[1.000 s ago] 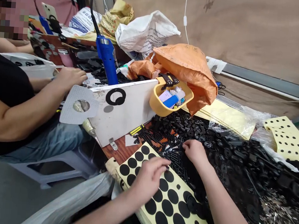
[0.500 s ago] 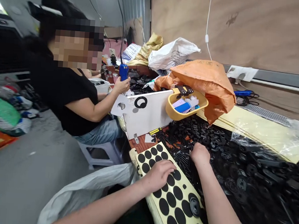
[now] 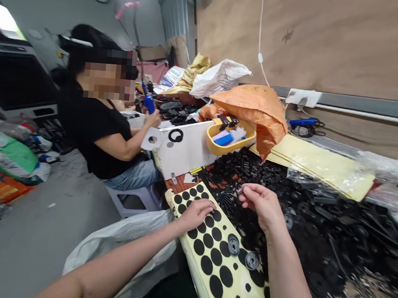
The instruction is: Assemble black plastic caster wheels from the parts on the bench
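Note:
My left hand [image 3: 197,214] is over a pale yellow sheet [image 3: 205,285] covered with black round pads. Its fingers are bent and held together, and whatever is under the fingertips is hidden. To the right, my right hand [image 3: 262,203] is raised above a heap of black plastic parts [image 3: 303,221], thumb and fingers pinched together; anything between them is too small to name. Two grey wheel-like discs lie nearby: one disc [image 3: 233,246] on the sheet, the other disc [image 3: 251,260] near its right edge.
A yellow basket [image 3: 231,147] stands behind a white board [image 3: 184,159]. Orange sack [image 3: 254,105] and yellow sheets [image 3: 318,165] lie at the back. Metal pieces [image 3: 363,297] are heaped at lower right. On the left a co-worker [image 3: 90,126] sits holding a blue tool [image 3: 149,104].
My right hand has lifted from the heap of parts, fingers pinched. My left hand stays over the sheet. The view has shifted, and a second grey disc shows. The co-worker's blue tool is lower.

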A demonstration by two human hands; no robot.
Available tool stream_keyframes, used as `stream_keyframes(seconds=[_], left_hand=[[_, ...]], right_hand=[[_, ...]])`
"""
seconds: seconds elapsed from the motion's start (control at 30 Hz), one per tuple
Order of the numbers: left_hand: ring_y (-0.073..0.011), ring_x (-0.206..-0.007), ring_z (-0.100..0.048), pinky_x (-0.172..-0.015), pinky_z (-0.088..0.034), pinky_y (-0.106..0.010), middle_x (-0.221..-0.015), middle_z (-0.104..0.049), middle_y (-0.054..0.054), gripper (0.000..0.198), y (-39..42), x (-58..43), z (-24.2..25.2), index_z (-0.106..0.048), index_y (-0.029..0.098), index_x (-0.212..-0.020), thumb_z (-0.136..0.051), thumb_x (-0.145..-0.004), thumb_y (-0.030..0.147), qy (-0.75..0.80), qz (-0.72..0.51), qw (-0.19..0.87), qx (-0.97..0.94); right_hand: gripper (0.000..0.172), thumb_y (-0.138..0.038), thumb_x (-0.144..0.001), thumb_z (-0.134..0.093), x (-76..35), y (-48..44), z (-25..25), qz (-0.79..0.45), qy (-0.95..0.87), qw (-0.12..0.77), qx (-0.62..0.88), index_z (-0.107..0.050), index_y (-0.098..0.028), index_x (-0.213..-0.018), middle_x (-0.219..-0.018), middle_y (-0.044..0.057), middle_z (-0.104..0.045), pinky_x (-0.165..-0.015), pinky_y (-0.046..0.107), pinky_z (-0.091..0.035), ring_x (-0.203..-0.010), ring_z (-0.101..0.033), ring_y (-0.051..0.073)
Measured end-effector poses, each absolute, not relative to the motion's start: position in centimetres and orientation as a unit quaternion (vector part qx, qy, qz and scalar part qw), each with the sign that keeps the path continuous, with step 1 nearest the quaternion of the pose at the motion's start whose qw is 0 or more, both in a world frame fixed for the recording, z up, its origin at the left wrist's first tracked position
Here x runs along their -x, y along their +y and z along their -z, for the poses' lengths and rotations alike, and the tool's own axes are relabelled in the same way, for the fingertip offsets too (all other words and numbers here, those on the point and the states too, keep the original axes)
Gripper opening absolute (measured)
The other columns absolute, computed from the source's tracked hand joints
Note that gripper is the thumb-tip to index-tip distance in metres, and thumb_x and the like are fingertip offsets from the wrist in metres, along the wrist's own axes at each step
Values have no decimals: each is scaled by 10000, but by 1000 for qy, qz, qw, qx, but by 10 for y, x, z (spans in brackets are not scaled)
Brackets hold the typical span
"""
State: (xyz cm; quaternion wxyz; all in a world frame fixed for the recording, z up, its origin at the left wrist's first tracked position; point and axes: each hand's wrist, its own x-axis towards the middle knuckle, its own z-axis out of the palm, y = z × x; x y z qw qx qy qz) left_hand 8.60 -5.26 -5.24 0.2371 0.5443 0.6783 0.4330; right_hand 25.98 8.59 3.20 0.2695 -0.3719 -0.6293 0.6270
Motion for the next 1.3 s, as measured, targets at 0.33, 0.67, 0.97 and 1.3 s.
stream_keyframes(seconds=[0.33, 0.67, 0.97, 1.3], left_hand=[[-118, -515, -591, -676, -536, -293, -508, -582, 47, 145, -35, -76, 22, -666, 154, -845, -613, -837, 289, 651, -507, 362, -434], [-82, -436, -486, -414, -328, -185, -591, -648, -26, 354, -58, -151, -7, -651, 148, -898, -691, -757, 471, 462, -474, 704, -255], [-57, -491, -551, -517, -408, -172, -642, -680, -28, 319, -66, -174, 4, -712, 124, -906, -829, -678, 315, 353, -487, 787, -134], [-50, -439, -521, -424, -444, -163, -684, -667, -9, 143, -78, -189, -3, -716, 143, -858, -635, -751, 94, 449, -520, 660, -304]], right_hand=[[430, -423, -558, -869, -309, 34, -41, -725, -482, 345, 350, -724, -133, -841, -799, 95, -759, -466, 198, -521, -589, -684, 139], [273, -368, -756, -767, -316, -35, -23, -561, -480, 468, 486, -714, -181, -947, -889, 87, -767, -572, 247, -601, -656, -706, 157], [173, -131, -829, -664, -335, -65, 6, -283, -642, 489, 518, -710, -257, -939, -890, 2, -724, -706, 262, -574, -768, -681, 149], [222, -32, -820, -606, -337, -68, -11, -92, -797, 426, 418, -673, -213, -931, -731, 22, -707, -610, 255, -549, -609, -654, 144]])
